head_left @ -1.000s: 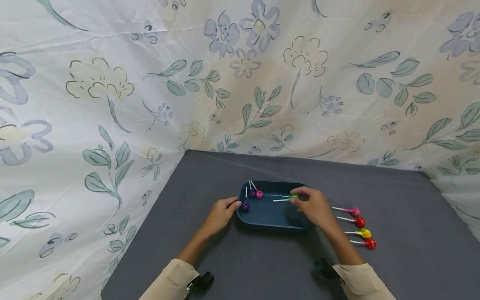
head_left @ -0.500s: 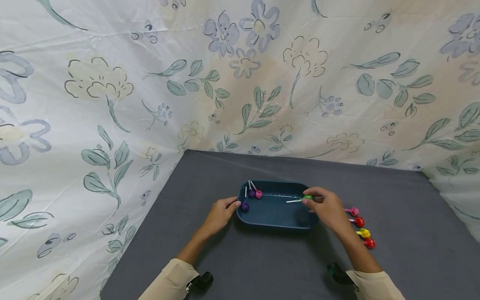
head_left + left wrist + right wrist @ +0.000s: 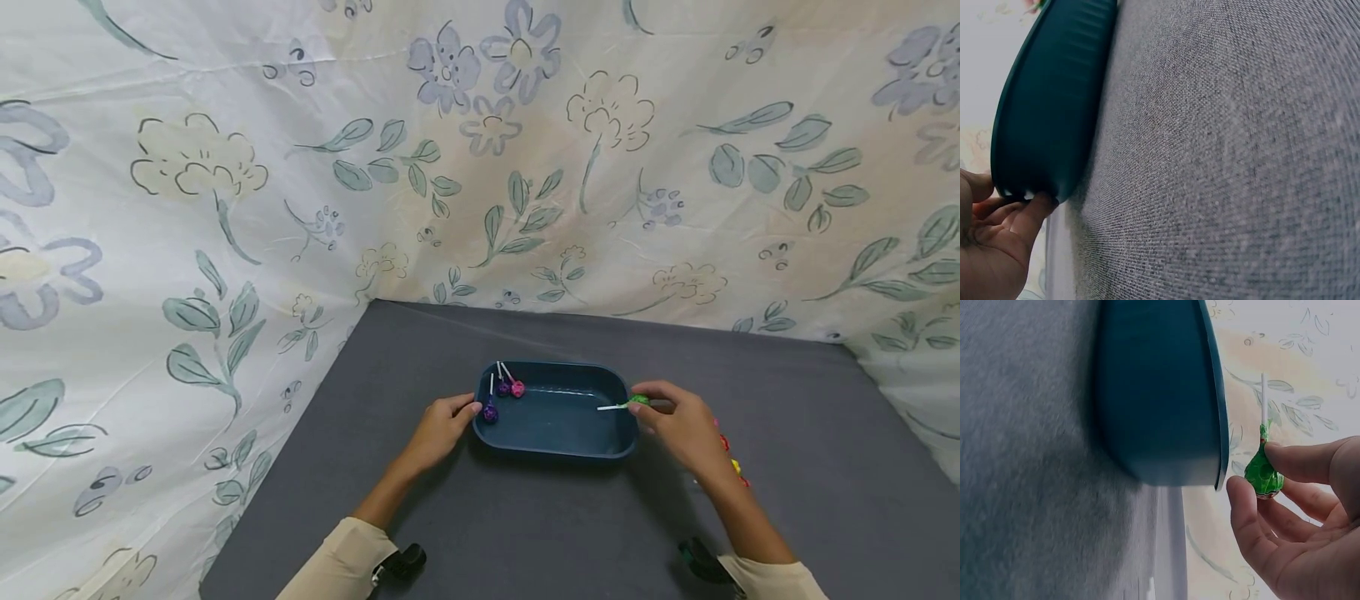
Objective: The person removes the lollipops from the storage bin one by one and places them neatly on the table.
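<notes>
My left hand (image 3: 444, 429) holds the left end of a dark blue tray (image 3: 555, 454), thumb on the rim and fingers against the outside wall. In the left wrist view, those fingers (image 3: 1034, 215) touch the tray's end. At the opposite end my right hand (image 3: 681, 425) pinches a green-wrapped lollipop (image 3: 639, 401) by its candy head. Its white stick points left, over the tray's right rim. The right wrist view shows the lollipop (image 3: 1264, 472) between thumb and finger, above rim height. Inside the tray's left end lie two purple lollipops (image 3: 490, 413) and a pink lollipop (image 3: 517, 388).
More lollipops lie on the grey cloth to the right, mostly hidden behind my right forearm; parts of a yellow lollipop (image 3: 736, 466) and red ones show. Floral fabric (image 3: 495, 167) hangs behind and along both sides of the grey surface (image 3: 420, 350).
My right hand has moved right with the green lollipop, from over the tray's inside to its right rim, covering more of the lollipops on the cloth. The left hand stays put.
</notes>
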`<state>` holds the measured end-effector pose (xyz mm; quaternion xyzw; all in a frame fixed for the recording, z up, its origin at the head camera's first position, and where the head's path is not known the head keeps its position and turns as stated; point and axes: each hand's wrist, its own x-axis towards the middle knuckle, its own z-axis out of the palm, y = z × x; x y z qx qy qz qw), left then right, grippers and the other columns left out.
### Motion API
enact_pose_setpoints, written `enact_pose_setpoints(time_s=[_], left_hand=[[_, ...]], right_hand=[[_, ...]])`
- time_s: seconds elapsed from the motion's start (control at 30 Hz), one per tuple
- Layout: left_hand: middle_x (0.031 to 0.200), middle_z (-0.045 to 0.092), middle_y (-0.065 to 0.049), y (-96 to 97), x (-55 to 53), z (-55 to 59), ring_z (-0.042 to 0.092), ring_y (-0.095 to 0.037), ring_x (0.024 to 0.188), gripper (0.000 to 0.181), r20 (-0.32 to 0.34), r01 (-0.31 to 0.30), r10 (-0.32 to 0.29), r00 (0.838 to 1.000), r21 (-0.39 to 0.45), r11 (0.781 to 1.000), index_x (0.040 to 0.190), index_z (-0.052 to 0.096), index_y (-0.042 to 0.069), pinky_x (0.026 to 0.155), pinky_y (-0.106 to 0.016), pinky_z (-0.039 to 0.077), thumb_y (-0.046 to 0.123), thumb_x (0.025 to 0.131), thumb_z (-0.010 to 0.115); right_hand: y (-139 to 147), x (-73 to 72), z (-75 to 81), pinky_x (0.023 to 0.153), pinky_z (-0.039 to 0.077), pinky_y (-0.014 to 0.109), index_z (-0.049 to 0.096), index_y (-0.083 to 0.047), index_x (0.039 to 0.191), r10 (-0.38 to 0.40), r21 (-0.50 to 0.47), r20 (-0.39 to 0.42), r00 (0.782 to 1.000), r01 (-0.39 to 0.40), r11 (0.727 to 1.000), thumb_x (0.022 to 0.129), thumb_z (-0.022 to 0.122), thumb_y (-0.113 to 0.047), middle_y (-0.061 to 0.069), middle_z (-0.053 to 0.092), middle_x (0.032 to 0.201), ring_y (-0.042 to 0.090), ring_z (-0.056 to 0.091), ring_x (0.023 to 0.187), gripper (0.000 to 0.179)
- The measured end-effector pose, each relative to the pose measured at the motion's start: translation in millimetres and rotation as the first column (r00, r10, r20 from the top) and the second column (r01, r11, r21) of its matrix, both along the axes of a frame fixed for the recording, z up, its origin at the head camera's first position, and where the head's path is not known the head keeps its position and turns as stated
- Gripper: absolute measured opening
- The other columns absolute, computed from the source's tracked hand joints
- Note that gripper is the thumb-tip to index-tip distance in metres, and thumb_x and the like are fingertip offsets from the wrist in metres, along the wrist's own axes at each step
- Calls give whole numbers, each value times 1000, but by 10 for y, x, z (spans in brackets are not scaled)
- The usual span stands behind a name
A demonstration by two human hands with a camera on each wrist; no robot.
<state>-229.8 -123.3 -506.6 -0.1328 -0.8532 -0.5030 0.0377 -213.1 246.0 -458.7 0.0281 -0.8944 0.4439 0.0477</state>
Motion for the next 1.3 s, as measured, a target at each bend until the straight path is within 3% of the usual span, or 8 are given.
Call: enact_pose_setpoints(time_s=[0.17,0.33,0.53,0.8,0.97,1.2,1.3], left_hand=[[139,67,-23,-12,4,-4,61,-37,135,41,2,6,-6,1000,-2,1000,140,64,-7,114,-56,47,21,111,57],[139,67,-23,-29,14,1,62,-37,135,41,4,10,-10,1000,-3,1000,141,64,-7,114,-56,47,21,111,57],[140,67,-23,-27,21,8,61,-37,135,42,8,13,-13,1000,1,1000,141,63,-8,114,-56,47,21,111,57],[138,68,-22,-24,17,-1,63,-36,133,41,-8,12,-12,1000,-6,1000,141,64,-6,113,-55,48,22,111,58],[135,71,-20,2,-1,-8,66,-32,127,40,-28,6,-7,1000,-13,1000,140,66,-4,111,-55,50,22,111,58],[138,69,-21,43,-20,-11,64,-35,131,41,-15,-1,1,1000,-7,1000,141,65,-5,112,-56,49,23,112,57],[138,69,-21,69,-38,-6,64,-35,133,41,-19,-8,8,1000,-5,1000,141,65,-5,113,-56,48,23,111,58]], right_hand=[[97,54,-45,78,65,39,66,-4,139,-18,-2,-22,1000,18,1000,106,69,-24,25,67,135,40,73,111,39],[214,86,-71,77,65,38,66,-3,138,-33,19,-57,998,34,999,106,68,-24,26,67,134,39,75,106,38],[351,116,-104,78,65,46,64,-1,139,-51,22,-69,996,53,998,106,69,-26,29,66,131,40,76,101,42],[547,118,-156,67,62,36,63,0,140,-104,65,-51,993,107,992,106,69,-27,34,62,136,38,77,94,44],[713,67,-172,64,62,36,62,1,142,-124,69,-26,992,125,990,106,68,-27,37,60,137,38,76,92,46],[977,-40,-217,64,55,32,64,2,140,-175,135,-28,984,178,975,108,65,-29,37,64,133,52,68,110,45],[1068,-96,-236,66,57,37,63,3,140,-195,134,-21,981,196,972,107,66,-26,37,63,134,47,73,102,44]])
